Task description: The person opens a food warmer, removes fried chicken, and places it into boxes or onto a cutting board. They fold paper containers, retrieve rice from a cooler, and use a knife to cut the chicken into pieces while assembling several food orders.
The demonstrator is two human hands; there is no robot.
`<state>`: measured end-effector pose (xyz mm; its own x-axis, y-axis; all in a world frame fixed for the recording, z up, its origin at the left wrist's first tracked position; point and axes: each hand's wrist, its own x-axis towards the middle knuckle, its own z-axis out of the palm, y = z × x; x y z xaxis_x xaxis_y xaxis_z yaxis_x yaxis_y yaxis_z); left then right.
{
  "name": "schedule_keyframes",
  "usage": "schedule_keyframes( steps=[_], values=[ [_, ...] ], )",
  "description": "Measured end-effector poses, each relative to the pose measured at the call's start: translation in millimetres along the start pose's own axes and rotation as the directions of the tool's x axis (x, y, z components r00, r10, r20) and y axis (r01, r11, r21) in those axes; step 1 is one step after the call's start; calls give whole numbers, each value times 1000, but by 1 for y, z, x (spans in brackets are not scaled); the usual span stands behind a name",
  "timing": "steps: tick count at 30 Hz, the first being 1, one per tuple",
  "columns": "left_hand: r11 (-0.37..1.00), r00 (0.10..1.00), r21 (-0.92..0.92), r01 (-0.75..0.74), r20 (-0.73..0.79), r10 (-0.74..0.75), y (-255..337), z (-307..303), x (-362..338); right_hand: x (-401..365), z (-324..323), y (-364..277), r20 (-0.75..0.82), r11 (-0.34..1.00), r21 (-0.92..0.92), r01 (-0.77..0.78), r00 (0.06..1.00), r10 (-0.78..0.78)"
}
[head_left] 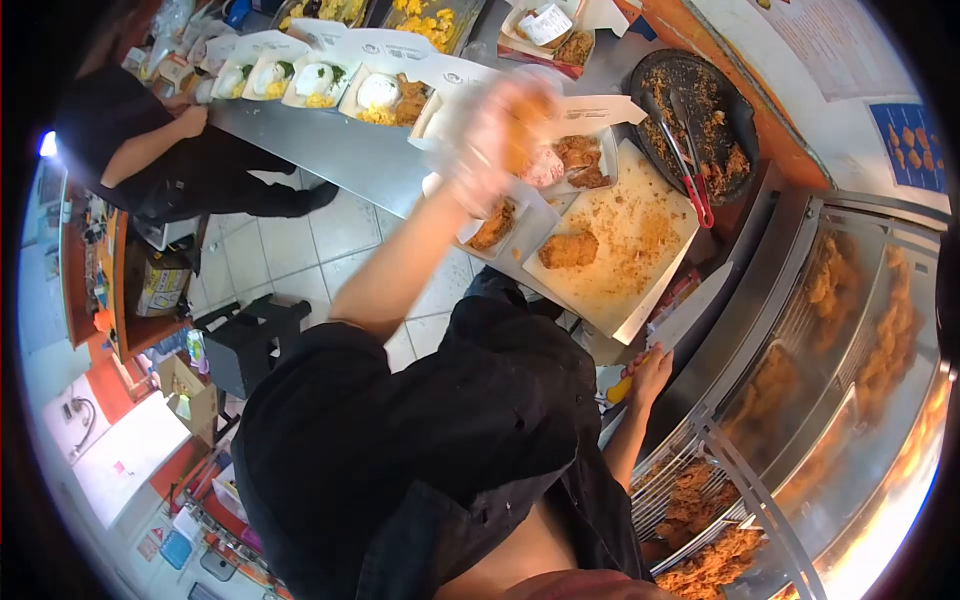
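Note:
My left hand (485, 140), in a clear plastic glove and blurred by motion, is closed on a piece of fried chicken (530, 125) above the open meal boxes. Down at my right side, my right hand (650, 374) grips a knife by its yellow handle (619, 390). The broad blade (692, 308) points away from me, beside the cutting board (625, 290). Another fried chicken piece (568, 251) lies on this crumb-covered board. Just beyond my left hand, an open box (607, 150) contains chicken and a wrapped item (543, 167). Chicken also sits in a nearer box (492, 228).
Several open boxes with rice and egg (378, 92) line the steel counter (290, 135). A black pan (740, 110) holds crumbs and red-handled tongs (690, 170). A glass chicken warmer (800, 330) stands right. Another person (130, 150) stands at the left.

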<state>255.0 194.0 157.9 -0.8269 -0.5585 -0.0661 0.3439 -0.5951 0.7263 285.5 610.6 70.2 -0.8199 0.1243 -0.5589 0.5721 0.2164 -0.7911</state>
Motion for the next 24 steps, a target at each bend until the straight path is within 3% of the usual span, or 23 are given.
schedule_keyframes(
  steps=[1, 2, 3, 4, 5, 7, 8, 10, 11, 13, 14, 15, 17, 18, 19, 20, 22, 23, 24],
  values=[
    [978, 960, 88, 189, -228, -164, 46, 1, 4, 3, 0, 2, 1, 1000, 15, -3, 1000, 3],
    [948, 956, 291, 131, -291, -43, 52, -35, 28, 7, 1, 4, 24, 1000, 23, 13, 1000, -14],
    [937, 951, 324, 126, -307, -22, 54, -65, 48, 9, 3, 6, 46, 999, 30, 32, 998, -33],
    [884, 917, 361, 296, -367, -158, 53, -98, 70, 7, 8, 2, 50, 999, 39, 29, 998, -31],
    [881, 921, 372, 293, -358, -155, 40, -127, 82, 7, 10, 2, 49, 998, 53, 29, 998, -31],
    [716, 878, 531, 453, -407, -253, 15, -171, 96, 9, 14, 4, 44, 998, 53, 17, 999, -19],
    [712, 880, 538, 451, -403, -252, 9, -173, 96, 9, 15, 4, 51, 999, 43, 32, 998, -34],
    [497, 746, 557, 665, -478, -463, -4, -161, 91, 10, 17, 2, 62, 998, 52, 30, 998, -33],
    [493, 745, 560, 666, -478, -466, -8, -154, 84, 9, 17, 1, 72, 998, 51, 26, 997, -30],
    [556, 722, 507, 659, -221, -655, -4, -129, 73, 7, 18, -3, 61, 998, 39, 46, 997, -49],
    [425, 646, 502, 753, -441, -623, -3, -126, 76, 6, 19, -4, 53, 997, 21, 69, 996, -70],
    [412, 638, 508, 756, -437, -633, 6, -132, 81, 6, 19, -3, 38, 998, 25, 59, 997, -60],
    [264, 882, 922, 285, -145, -448, 20, -146, 90, 5, 16, -1, 32, 989, -95, 111, 994, -108],
    [264, 872, 922, 282, -132, -471, 26, -118, 79, 4, 15, -1, 35, 983, -130, 127, 992, -123],
    [340, 971, 928, 149, -72, -229, 42, -77, 53, 0, 17, -2, 4, 976, -174, 128, 992, -129],
    [384, 999, 923, 6, -18, 28, 46, -50, 25, 2, 15, 5, 20, 950, -257, 177, 984, -178],
    [831, 984, 556, -13, 155, -88, -11, -56, -26, 21, 9, 39, 63, 846, -431, 315, 945, -320],
    [661, 939, 749, 47, 192, -284, -19, -26, -56, 34, 5, 58, 101, 757, -516, 400, 906, -410],
    [443, 867, 895, 55, 177, -465, -27, 3, -80, 38, 7, 67, 70, 786, -514, 345, 929, -362]
  ],
)
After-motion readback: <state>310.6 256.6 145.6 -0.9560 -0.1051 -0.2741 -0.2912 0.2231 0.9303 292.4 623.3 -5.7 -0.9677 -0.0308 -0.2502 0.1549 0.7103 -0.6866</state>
